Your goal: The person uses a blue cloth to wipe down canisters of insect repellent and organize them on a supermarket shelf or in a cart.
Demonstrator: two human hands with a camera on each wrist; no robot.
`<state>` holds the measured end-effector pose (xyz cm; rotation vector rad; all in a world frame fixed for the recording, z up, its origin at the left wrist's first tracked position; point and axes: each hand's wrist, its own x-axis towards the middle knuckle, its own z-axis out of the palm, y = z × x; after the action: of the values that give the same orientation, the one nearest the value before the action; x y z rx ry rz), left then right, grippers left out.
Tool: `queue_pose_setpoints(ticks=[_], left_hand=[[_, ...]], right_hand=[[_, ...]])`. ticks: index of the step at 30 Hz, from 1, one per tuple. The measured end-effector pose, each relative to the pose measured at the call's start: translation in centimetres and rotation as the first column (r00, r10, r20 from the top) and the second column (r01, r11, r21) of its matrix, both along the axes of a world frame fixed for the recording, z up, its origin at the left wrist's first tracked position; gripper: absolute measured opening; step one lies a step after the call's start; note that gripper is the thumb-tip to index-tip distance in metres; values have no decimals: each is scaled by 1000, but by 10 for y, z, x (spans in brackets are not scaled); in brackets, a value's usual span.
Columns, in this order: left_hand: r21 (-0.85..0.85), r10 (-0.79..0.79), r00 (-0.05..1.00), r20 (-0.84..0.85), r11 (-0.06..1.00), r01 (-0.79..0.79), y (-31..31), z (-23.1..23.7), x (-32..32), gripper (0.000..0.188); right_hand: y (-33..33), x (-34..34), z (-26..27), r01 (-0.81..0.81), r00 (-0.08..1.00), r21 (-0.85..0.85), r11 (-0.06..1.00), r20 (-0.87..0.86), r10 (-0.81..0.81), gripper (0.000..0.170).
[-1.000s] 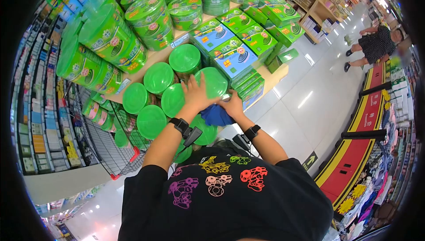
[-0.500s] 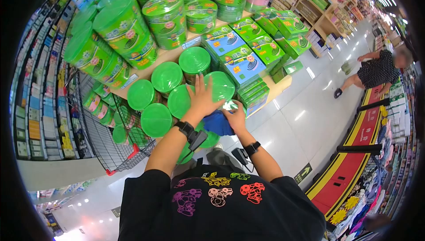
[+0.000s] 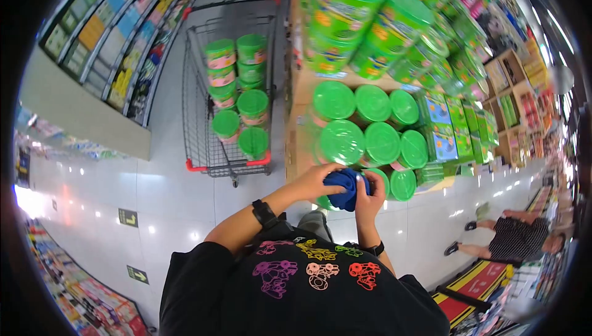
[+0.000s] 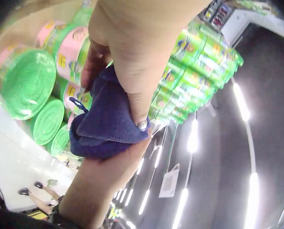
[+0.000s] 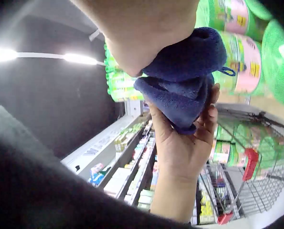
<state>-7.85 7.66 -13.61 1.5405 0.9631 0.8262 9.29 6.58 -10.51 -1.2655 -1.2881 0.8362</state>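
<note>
A dark blue cloth (image 3: 343, 189) with a small hanging loop is bunched between both hands, in front of the chest. My left hand (image 3: 316, 183) grips it from the left, its thumb laid over the folds. From the other side my right hand (image 3: 369, 197) pinches the cloth between thumb and fingers. In the left wrist view the folded cloth (image 4: 106, 117) sits between the two hands; the right wrist view shows its soft pile and loop. Just beyond the hands stand several round tubs with green lids (image 3: 342, 141), grouped on the display.
A wire shopping cart (image 3: 231, 168) holding several green-lidded tubs stands left of the display. Taller green tubs (image 3: 345, 15) stack behind, with green and blue boxes (image 3: 439, 111) to the right. A person in a dotted garment (image 3: 518, 237) is in the aisle at right.
The head view has swung left, bringing the cart fully into sight. My left hand has left the green lid and now holds the cloth with the right, nearer the body.
</note>
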Motion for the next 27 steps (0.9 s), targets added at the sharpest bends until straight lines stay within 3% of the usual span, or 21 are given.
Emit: queue_pose_setpoints(ticks=[1,4,6,7,8,10,12,13,14,16,20,23,25,27], left_hand=[[-73,124,984,130,991,-116,-11,-7,-22,56],[-157,401,916,-24,903,-399,-46,-20,-92,47],[-230,555,831,42,815,-532,-68,-50,-127,40],[-297,612,789,57,765,-572,-77,-59,-144,39],[-360,665,743,69,712,-604,-86,-68,-160,38],[-429,723,688,-58,604,-672,-100,-68,-186,41],[-459,770,623,-139,507,-729,-112,-88,-207,46],[-576,843,509,-171,334,-746,-116,-95,-212,55],[-628,860,483,-166,285,-724,-119,-102,-218,57],[-718,889,430,-159,195,-668,-121,-109,-228,61],[-568,838,483,-256,274,-776,-104,-186,-235,53],[-209,755,525,-392,483,-850,-85,-134,-232,41],[30,711,479,-514,573,-819,-77,-141,-238,36],[197,684,381,-622,607,-770,-73,-142,-238,33]], right_hand=[[-1,-22,-5,-60,998,-6,998,6,60,20],[-10,-97,-5,-309,941,-14,951,140,307,39],[-13,-138,-29,-485,847,-41,874,228,481,55],[-17,-158,-35,-545,791,-5,838,329,516,64],[-20,-177,-43,-594,764,-37,803,286,578,66],[-25,-209,-58,-685,698,-95,722,197,688,70],[-28,-228,-67,-749,610,-178,638,193,769,67],[-28,-235,-68,-776,560,-197,599,222,798,66],[-27,-243,-70,-800,510,-212,561,252,822,65],[-23,-255,-73,-804,514,-170,569,283,810,59],[-5,-259,-94,-795,510,-140,590,373,776,54],[18,-249,-124,-810,442,-143,569,488,752,49],[30,-242,-132,-825,406,-92,558,590,698,44],[39,-238,-126,-816,376,-201,541,527,763,42]])
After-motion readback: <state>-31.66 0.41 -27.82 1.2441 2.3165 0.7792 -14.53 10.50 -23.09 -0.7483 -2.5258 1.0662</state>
